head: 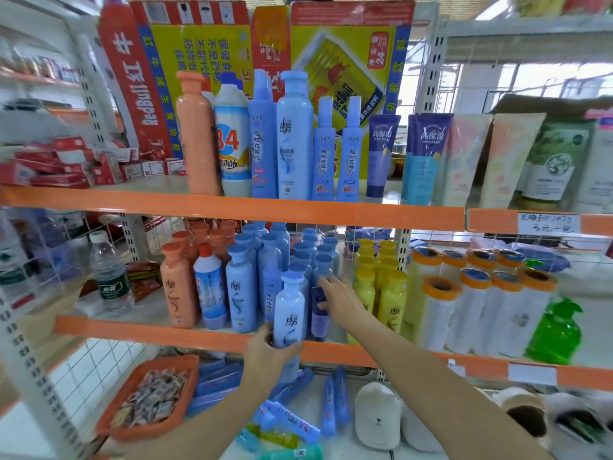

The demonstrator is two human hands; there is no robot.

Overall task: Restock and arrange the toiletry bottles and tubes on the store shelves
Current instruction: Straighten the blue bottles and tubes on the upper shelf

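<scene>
So the big thing here is the middle shelf (232,338) with its orange front edge, and everything else sits relative to that. Above it, the upper shelf (232,205) carries a row of upright stuff: an orange bottle (195,134), a white disinfectant bottle (232,137), several blue bottles and some purple tubes (426,157), all in front of flattened Red Bull cartons (345,78). On the middle shelf itself there are packed blue bottles (242,290), orange bottles at their left, yellow bottles (393,300) at their right, then white rolls with orange caps (438,313) and a green pump bottle (555,333) further right. A water bottle (111,277) stands off to the left end. Right at the shelf's front edge, the left hand (268,355) has its fingers wrapped round the lower body of a light blue bottle (288,320), held upright. Just beside it, the right hand (335,297) reaches in and its fingers rest on a purple tube (319,313) standing behind the front row; can't really tell if it's gripping it or only touching. Below the shelf lies an orange basket (149,393) of small packets.
</scene>
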